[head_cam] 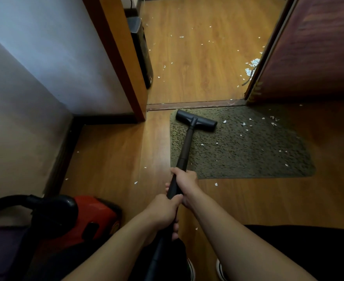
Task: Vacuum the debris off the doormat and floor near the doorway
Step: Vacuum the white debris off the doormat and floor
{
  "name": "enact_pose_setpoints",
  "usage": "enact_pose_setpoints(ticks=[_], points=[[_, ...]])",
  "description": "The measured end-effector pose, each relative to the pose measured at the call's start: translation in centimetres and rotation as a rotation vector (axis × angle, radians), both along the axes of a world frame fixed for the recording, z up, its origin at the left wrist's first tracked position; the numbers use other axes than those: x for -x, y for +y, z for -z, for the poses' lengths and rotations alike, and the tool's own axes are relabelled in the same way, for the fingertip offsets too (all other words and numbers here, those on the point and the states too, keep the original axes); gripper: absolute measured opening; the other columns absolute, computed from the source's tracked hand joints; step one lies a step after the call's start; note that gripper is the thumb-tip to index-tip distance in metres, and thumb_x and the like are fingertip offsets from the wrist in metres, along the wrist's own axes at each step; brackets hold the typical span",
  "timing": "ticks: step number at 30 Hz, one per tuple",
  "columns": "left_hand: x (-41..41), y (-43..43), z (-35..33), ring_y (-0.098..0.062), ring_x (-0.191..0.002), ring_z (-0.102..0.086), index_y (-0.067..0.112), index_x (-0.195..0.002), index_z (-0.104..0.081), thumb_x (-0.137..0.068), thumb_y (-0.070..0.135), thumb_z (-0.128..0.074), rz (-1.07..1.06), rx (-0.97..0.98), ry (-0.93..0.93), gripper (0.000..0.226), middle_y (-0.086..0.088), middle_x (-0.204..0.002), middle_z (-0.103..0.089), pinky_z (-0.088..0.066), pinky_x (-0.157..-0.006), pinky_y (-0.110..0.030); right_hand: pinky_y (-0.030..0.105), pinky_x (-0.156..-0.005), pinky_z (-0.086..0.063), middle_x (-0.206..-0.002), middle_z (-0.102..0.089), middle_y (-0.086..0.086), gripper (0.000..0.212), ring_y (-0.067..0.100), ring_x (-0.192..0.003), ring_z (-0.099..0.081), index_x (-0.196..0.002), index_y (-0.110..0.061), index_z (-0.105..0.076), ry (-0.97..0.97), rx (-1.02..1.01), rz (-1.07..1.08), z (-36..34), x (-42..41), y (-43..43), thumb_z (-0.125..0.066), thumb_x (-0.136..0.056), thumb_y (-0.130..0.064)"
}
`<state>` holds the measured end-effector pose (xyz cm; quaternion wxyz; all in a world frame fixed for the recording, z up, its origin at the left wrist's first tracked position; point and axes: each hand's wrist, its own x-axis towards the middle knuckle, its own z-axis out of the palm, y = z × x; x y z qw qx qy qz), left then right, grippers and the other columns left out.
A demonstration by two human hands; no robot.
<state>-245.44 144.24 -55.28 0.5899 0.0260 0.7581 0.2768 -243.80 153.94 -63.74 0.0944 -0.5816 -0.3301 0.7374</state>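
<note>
Left hand [163,211] gripping vacuum wand [185,147] low, fingers curling round it; right hand [186,182] gripping it just ahead. Nozzle [196,120] sitting on far-left corner of doormat [248,155]. White debris [253,62] lying scattered over mat and floor [197,82] beyond doorway.

Doormat [248,155]: lying right on the floor [110,151].
Debris [216,184]: lying scattered near and far.
Vacuum canister [94,216]: sitting near left.

My wear: black garment [309,250], near right; left shoe [191,269] and right shoe [219,267], dark, white-edged, near.
</note>
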Motion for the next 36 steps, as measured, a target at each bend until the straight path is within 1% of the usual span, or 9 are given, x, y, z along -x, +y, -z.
enact_pose_setpoints(ticks=[1,4,7,14,22,27,30,33,36], points=[[0.2,0.6,0.1,-0.015,-0.044,-0.049,0.009,-0.103,-0.051,-0.103,0.040,-0.047,0.001,-0.001,-0.001,0.032,-0.008,-0.069,-0.051,-0.047,-0.042,-0.025,0.027,-0.040,-0.051,-0.066,-0.063,0.015,0.033,0.020,-0.040,-0.062,-0.122,0.006,-0.057,0.004,-0.003,0.008,0.3,0.3,0.6,-0.066,-0.097,-0.013],[0.7,2.2,0.5,-0.016,-0.042,-0.047,0.007,-0.094,-0.051,-0.102,0.041,-0.047,-0.014,-0.004,-0.026,0.035,-0.007,-0.064,-0.049,-0.045,-0.042,-0.024,0.029,-0.042,-0.051,-0.044,-0.060,0.008,0.033,0.022,-0.040,-0.062,-0.120,0.007,-0.056,0.004,-0.019,0.013,0.9,1.0,2.3,-0.067,-0.096,-0.012],[1.0,3.8,0.9,-0.014,-0.039,-0.046,0.009,-0.099,-0.049,-0.102,0.039,-0.048,-0.039,-0.029,-0.057,0.031,-0.006,-0.062,-0.048,-0.044,-0.042,-0.024,0.030,-0.042,-0.051,-0.037,-0.057,0.006,0.033,0.024,-0.040,-0.063,-0.117,0.010,-0.058,-0.002,-0.034,0.018,1.3,1.5,4.0,-0.069,-0.094,-0.012],[0.7,4.0,0.8,-0.013,-0.036,-0.046,0.010,-0.104,-0.047,-0.102,0.039,-0.048,-0.032,-0.054,-0.061,0.029,-0.004,-0.059,-0.048,-0.043,-0.041,-0.023,0.030,-0.040,-0.050,-0.038,-0.057,0.007,0.034,0.023,-0.037,-0.061,-0.118,0.011,-0.058,-0.017,-0.025,0.013,1.3,1.2,4.4,-0.068,-0.095,-0.012],[-0.9,-0.7,-1.0,-0.013,-0.044,-0.047,0.007,-0.108,-0.052,-0.104,0.038,-0.045,0.042,0.011,-0.029,0.032,-0.006,-0.066,-0.051,-0.045,-0.041,-0.023,0.028,-0.040,-0.051,-0.042,-0.060,0.009,0.033,0.023,-0.037,-0.062,-0.119,0.010,-0.057,-0.021,0.025,-0.005,0.2,-1.2,-0.6,-0.066,-0.096,-0.013],[-2.3,-2.8,-2.0,-0.013,-0.044,-0.049,0.012,-0.115,-0.051,-0.103,0.038,-0.047,0.048,0.022,-0.032,0.030,-0.007,-0.071,-0.053,-0.046,-0.043,-0.026,0.032,-0.046,-0.056,-0.062,-0.069,0.020,0.030,0.026,-0.046,-0.068,-0.114,0.004,-0.057,-0.040,0.035,-0.026,-0.8,-2.8,-2.9,-0.068,-0.097,-0.018],[-3.6,-4.3,-2.8,-0.011,-0.041,-0.050,0.012,-0.120,-0.048,-0.103,0.040,-0.046,0.072,0.029,-0.026,0.033,-0.008,-0.073,-0.053,-0.047,-0.041,-0.023,0.035,-0.053,-0.058,-0.053,-0.068,0.016,0.024,0.029,-0.050,-0.069,-0.104,0.000,-0.056,-0.046,0.067,-0.016,-1.5,-4.4,-4.2,-0.068,-0.097,-0.019],[-4.9,-6.4,-3.7,-0.011,-0.040,-0.048,0.008,-0.116,-0.051,-0.103,0.039,-0.047,0.070,0.026,-0.040,0.034,-0.007,-0.070,-0.051,-0.045,-0.040,-0.022,0.037,-0.052,-0.058,-0.049,-0.065,0.014,0.021,0.028,-0.048,-0.067,-0.097,0.000,-0.054,-0.050,0.072,-0.001,-2.4,-6.0,-6.3,-0.067,-0.097,-0.017],[-6.0,-8.3,-4.1,-0.011,-0.040,-0.047,0.010,-0.105,-0.054,-0.104,0.036,-0.046,0.065,0.043,-0.059,0.027,-0.006,-0.067,-0.051,-0.044,-0.040,-0.022,0.032,-0.043,-0.054,-0.067,-0.066,0.021,0.026,0.025,-0.043,-0.064,-0.109,-0.001,-0.051,-0.037,0.090,0.003,-2.6,-7.2,-8.3,-0.067,-0.097,-0.016]])
